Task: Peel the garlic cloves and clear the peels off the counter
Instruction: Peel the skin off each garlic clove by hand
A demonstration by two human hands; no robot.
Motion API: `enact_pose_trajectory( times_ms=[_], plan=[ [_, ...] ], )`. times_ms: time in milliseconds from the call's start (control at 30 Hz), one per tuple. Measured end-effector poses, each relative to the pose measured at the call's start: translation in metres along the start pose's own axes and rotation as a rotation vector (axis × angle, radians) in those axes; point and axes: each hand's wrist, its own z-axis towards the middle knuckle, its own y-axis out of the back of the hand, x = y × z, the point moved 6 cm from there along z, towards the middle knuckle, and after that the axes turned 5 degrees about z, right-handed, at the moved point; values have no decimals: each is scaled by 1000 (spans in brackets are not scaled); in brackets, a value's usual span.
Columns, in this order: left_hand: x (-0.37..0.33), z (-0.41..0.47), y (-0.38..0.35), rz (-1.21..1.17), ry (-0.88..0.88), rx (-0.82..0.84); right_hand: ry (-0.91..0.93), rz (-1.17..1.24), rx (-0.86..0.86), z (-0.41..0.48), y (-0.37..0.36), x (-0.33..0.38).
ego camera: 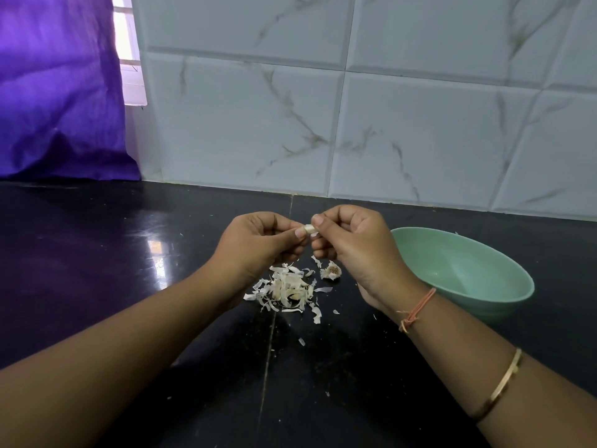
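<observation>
A pale garlic clove is pinched between both hands above the black counter. My left hand holds its left end with thumb and fingers. My right hand grips its right end, thumb on top. Below the hands lies a pile of white garlic peels. A garlic root stub sits just right of the pile. Stray peel flakes dot the counter nearer to me.
A pale green bowl stands on the counter right of my right hand; its visible inside looks empty. A white tiled wall rises behind. A purple curtain hangs at the far left.
</observation>
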Motion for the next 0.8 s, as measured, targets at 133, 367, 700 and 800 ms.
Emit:
enact_pose_trajectory(
  times_ms=[133,367,700,800],
  plan=[
    [-1,-1,-1,32,-20,5,15,-53,-38,0,1,-1],
    [-5,-1,-1,96,-94,-15,-91,75,-65,2,0,-8],
    [-4,1,5,81,-72,-86,21,-107,-43,1,4,0],
    [-6,-1,6,88,-93,-113,163,-332,-79,1,5,6]
  ],
)
